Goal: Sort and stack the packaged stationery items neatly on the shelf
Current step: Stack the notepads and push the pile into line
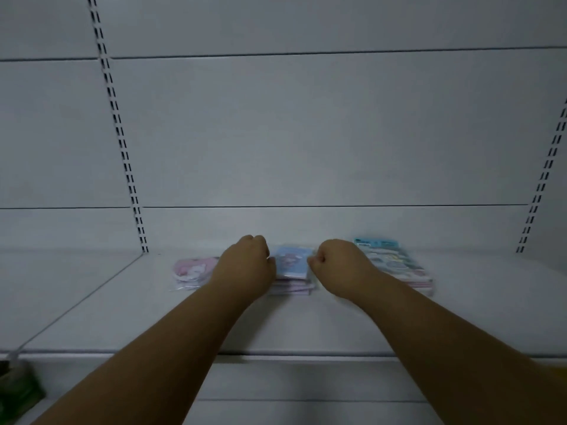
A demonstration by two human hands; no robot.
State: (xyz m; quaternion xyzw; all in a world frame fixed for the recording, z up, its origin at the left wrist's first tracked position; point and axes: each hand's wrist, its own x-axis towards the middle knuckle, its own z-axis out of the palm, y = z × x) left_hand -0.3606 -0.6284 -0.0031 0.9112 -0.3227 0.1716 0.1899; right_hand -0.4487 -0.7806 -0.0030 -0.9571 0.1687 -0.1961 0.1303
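Both arms reach forward over the white shelf [306, 326] to a low middle stack of packets [291, 285] near the back wall. Left hand [245, 262] and right hand [336, 265] are curled into loose fists, 1 on each side of the stack, pinching the side edges of the top light-blue packet [291, 262]. That packet sits directly between the 2 hands, lying flat on pinkish packets beneath; fingertips are mostly hidden, so contact is judged from the packet edges meeting the knuckles. Left of the stack, partly behind the left wrist, lies a pink packet [191, 273] flat on the shelf. Right of the stack, behind the right hand, sits a taller pile of blue-green printed packets [392, 262]. Slotted uprights [122, 148] run up the back panel. A dark green object [17, 391] shows at bottom left, too dim to identify.
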